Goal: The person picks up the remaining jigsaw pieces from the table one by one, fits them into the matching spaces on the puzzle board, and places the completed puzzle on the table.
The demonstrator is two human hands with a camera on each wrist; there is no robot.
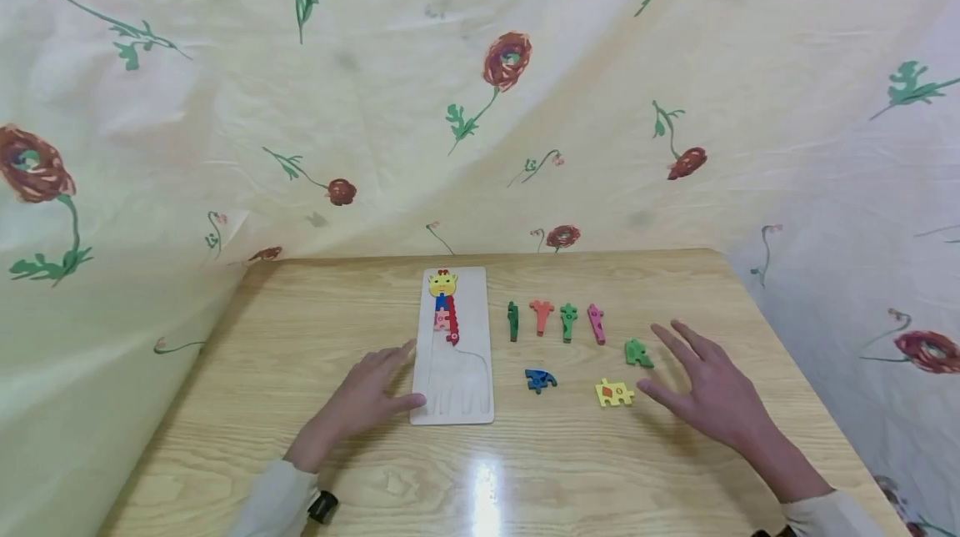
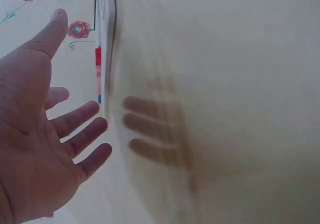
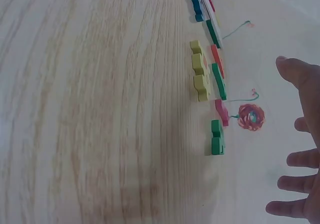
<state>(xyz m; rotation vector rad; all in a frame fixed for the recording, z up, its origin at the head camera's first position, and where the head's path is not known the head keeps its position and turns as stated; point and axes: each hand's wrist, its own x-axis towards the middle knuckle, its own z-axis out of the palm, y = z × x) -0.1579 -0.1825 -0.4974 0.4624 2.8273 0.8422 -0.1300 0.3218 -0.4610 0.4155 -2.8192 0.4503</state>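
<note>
A white puzzle board (image 1: 453, 387) lies on the table with a yellow giraffe head (image 1: 442, 283), and blue, pink and red neck pieces fitted in its upper part. The lower body recess is bare. My left hand (image 1: 367, 391) is at the board's left edge, fingers spread and holding nothing; its thumb overlaps the lower left corner in the head view. To the right, my right hand (image 1: 708, 391) hovers with spread fingers near a green puzzle piece (image 1: 638, 353) and a yellow puzzle piece (image 1: 614, 393). In the right wrist view its fingers (image 3: 297, 184) hold nothing.
Right of the board stand in a row a dark green piece (image 1: 513, 321), an orange piece (image 1: 542, 317), a green piece (image 1: 568, 323) and a pink piece (image 1: 596, 323). A blue piece (image 1: 540, 380) lies below them. Flowered cloth (image 1: 390, 103) hangs behind the wooden table (image 1: 555, 470).
</note>
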